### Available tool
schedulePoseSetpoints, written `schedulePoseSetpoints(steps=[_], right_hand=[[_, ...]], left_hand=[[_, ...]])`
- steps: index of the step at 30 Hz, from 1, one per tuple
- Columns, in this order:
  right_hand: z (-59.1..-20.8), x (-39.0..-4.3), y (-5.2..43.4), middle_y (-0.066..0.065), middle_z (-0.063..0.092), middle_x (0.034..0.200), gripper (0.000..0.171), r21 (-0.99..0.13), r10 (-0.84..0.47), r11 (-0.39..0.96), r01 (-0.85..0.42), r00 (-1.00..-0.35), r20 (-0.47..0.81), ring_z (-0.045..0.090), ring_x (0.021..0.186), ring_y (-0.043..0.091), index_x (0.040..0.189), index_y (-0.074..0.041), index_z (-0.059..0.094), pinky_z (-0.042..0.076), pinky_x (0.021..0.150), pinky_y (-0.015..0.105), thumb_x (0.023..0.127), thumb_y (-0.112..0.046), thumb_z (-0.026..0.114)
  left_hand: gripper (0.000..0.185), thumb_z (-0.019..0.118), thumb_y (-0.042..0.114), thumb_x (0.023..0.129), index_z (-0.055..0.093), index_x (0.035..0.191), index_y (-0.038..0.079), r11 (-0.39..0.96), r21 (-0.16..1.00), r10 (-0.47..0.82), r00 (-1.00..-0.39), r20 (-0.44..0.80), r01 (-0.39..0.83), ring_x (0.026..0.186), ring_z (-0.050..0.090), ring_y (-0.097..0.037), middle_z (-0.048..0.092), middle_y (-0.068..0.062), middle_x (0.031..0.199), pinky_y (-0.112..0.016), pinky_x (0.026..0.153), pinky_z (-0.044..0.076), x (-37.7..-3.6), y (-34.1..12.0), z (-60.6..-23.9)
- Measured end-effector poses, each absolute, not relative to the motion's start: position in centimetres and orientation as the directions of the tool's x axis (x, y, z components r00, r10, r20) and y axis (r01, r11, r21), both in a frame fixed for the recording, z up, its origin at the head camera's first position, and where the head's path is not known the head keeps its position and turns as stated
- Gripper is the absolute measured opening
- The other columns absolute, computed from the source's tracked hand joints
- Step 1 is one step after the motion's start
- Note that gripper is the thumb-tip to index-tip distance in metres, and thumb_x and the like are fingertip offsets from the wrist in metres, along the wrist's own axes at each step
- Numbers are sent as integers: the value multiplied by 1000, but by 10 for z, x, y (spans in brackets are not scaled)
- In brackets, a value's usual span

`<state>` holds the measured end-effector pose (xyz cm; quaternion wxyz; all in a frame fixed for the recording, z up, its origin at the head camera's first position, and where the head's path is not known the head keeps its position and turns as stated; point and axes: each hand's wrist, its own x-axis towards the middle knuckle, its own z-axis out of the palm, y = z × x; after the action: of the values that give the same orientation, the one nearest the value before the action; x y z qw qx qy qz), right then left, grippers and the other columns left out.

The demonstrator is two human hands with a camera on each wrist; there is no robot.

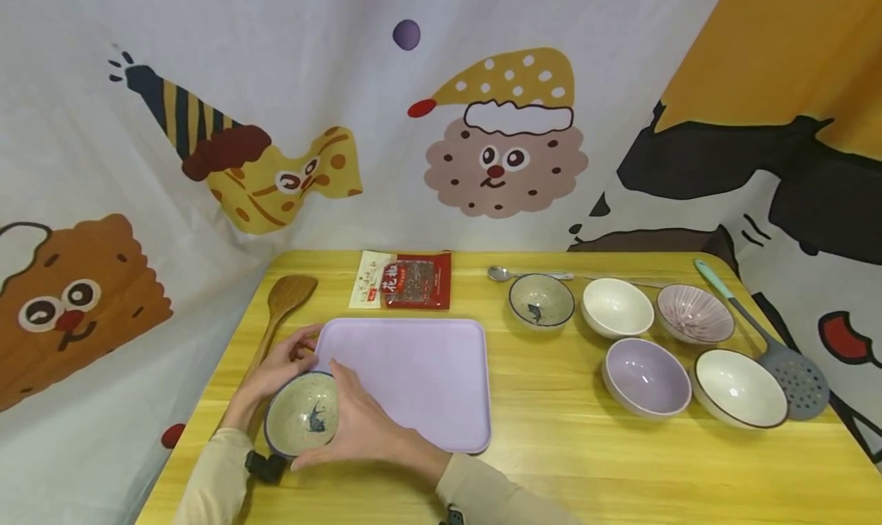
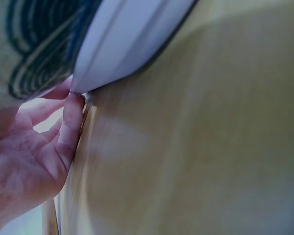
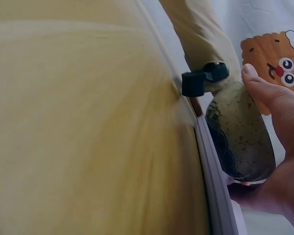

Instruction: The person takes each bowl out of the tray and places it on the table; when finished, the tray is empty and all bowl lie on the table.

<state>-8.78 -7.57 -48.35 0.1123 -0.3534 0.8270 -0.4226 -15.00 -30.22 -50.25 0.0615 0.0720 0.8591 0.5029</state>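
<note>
My right hand (image 1: 368,425) grips a speckled bowl (image 1: 292,418) with a blue fish inside, its thumb at the near rim and its fingers at the far side. Blue wave lines on the bowl (image 2: 44,49) show in the left wrist view. It covers the near left corner of a lilac tray (image 1: 427,379); whether they touch, I cannot tell. Beyond the bowl, my left hand (image 1: 279,368) has its fingers curled at the tray's left edge. Seen from the left wrist, fingertips of the left hand (image 2: 44,142) pinch the tray's rim (image 2: 122,44).
Left of the tray lies a wooden spoon (image 1: 285,299); behind it, a red spice packet (image 1: 416,280). Toward the right stand a matching fish bowl (image 1: 540,301), a white bowl (image 1: 616,308), a striped bowl (image 1: 694,314), a purple bowl (image 1: 646,379), a dark-rimmed bowl (image 1: 739,391), a metal spoon (image 1: 501,274) and a slotted turner (image 1: 799,379).
</note>
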Motion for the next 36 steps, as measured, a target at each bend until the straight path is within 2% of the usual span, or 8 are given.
schedulePoseSetpoints(steps=[5, 10, 16, 21, 28, 36], right_hand=[[-486, -84, -76, 21, 24, 162, 141, -767, -710, 373, -522, -693, 126, 34, 148, 26, 161, -4, -4, 41, 113, 35, 68, -49, 91], [-485, -84, -77, 21, 27, 161, 139, -742, -710, 385, -549, -690, 142, 37, 146, 27, 161, -4, -1, 40, 114, 34, 68, -49, 92], [-489, -84, -78, 12, 42, 149, 130, -748, -666, 374, -547, -720, 194, 48, 133, 17, 159, -5, 15, 44, 108, 30, 63, -43, 95], [-492, -84, -77, 5, 48, 141, 121, -799, -615, 336, -499, -759, 215, 50, 125, 10, 156, -11, 26, 46, 103, 26, 60, -39, 96], [-485, -85, -67, 4, 48, 142, 121, -812, -579, 312, -493, -776, 248, 51, 125, 10, 156, -18, 24, 47, 103, 28, 61, -41, 95], [-473, -89, -52, 6, 50, 139, 120, -806, -542, 291, -515, -783, 305, 52, 124, 13, 155, -16, 25, 49, 101, 30, 61, -40, 96]], left_hand=[[56, 59, -2, 95, 43, 148, -4, 484, 873, 177, -983, -37, 54, 87, 52, -14, 56, -24, 114, -22, 73, 45, -150, -302, -502], [56, 58, -3, 94, 43, 148, -5, 496, 866, 173, -984, -32, 59, 85, 52, -13, 56, -23, 112, -22, 71, 45, -150, -303, -502], [55, 58, -3, 94, 43, 147, -4, 486, 872, 174, -984, -28, 61, 86, 52, -13, 56, -23, 112, -22, 71, 45, -148, -301, -500], [55, 59, -1, 94, 44, 147, -5, 471, 880, 181, -983, -34, 56, 88, 53, -16, 56, -23, 113, -23, 72, 46, -148, -299, -500], [54, 59, -1, 95, 43, 146, -6, 446, 892, 203, -979, -14, 80, 88, 53, -16, 55, -24, 112, -23, 74, 46, -147, -301, -500], [52, 56, -7, 93, 45, 144, -8, 471, 876, 190, -982, 12, 102, 84, 51, -9, 57, -24, 111, -21, 74, 44, -147, -302, -503]])
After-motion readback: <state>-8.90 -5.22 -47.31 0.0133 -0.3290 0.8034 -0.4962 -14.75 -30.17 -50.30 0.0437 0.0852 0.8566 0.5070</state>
